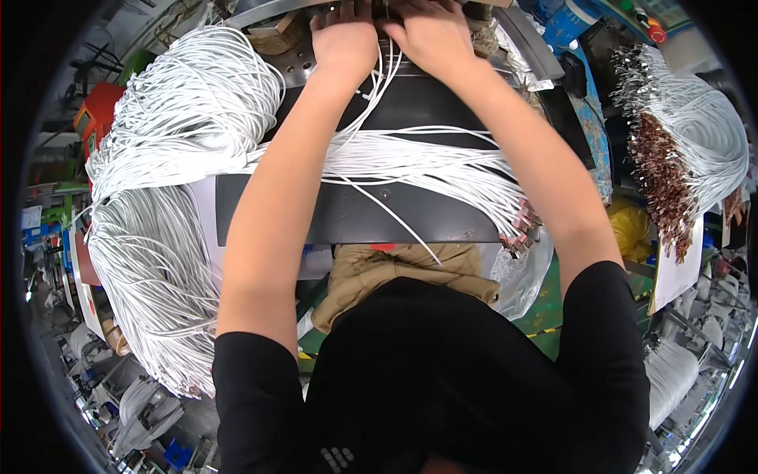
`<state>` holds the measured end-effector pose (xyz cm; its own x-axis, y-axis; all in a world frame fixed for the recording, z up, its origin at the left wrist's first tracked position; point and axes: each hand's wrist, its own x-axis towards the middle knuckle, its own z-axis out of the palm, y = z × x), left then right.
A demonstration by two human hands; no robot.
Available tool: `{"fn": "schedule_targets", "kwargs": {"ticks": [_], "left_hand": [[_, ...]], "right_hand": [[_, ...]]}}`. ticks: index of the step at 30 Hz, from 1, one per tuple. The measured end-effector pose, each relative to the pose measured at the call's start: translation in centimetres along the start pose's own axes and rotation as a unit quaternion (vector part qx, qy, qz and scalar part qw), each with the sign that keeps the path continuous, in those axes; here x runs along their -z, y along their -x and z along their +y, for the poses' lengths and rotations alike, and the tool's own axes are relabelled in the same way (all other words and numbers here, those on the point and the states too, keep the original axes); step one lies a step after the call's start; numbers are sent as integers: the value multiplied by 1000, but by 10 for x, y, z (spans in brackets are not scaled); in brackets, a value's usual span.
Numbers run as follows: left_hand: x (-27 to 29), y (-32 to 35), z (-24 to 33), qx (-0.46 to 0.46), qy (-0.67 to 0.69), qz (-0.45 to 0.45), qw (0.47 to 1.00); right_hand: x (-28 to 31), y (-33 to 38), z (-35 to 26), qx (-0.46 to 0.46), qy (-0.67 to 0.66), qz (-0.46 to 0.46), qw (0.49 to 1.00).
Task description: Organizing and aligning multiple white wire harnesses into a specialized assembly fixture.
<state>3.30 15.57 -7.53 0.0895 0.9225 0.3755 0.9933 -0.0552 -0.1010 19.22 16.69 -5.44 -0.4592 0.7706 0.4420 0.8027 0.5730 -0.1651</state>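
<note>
Both my hands are at the top edge of the view, over a metal machine (297, 69). Beside them, white cables (382, 79) run up into the gap between my hands. My left hand (346, 41) is closed at these cables, its fingertips hidden at the machine. Close on its right, my right hand (433, 38) is closed too, with the thumb against the cables and the other fingertips out of sight. Below my forearms, a bundle of white cables (410, 162) lies across a dark work surface (355, 215), its reddish-brown tipped ends (519, 229) at the right.
A large heap of white cables (193, 95) rises on the left, with more strands (154, 276) hanging down below. Another cable bundle (703, 134) with copper-coloured ends is at the right. A brown cloth (371, 276) and a clear plastic bag (525, 276) are near my body.
</note>
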Motion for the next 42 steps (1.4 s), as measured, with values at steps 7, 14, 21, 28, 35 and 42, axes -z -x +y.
{"fn": "schedule_targets", "kwargs": {"ticks": [7, 14, 21, 28, 35, 42], "left_hand": [[-12, -4, -20, -52, 146, 133, 979], [109, 124, -12, 35, 428, -3, 903], [74, 372, -37, 272, 847, -294, 349], [19, 388, -60, 478, 745, 27, 465], [20, 393, -61, 539, 729, -6, 421], [35, 369, -46, 601, 686, 40, 408]], "right_hand": [[-26, 8, 1, 12, 101, 121, 987], [80, 108, -2, -96, -209, 83, 970], [79, 381, 43, -239, -167, 185, 938], [29, 383, -65, -475, -433, -116, 758], [41, 378, -43, -466, -433, -216, 741], [39, 370, -47, -343, -322, -121, 874]]}}
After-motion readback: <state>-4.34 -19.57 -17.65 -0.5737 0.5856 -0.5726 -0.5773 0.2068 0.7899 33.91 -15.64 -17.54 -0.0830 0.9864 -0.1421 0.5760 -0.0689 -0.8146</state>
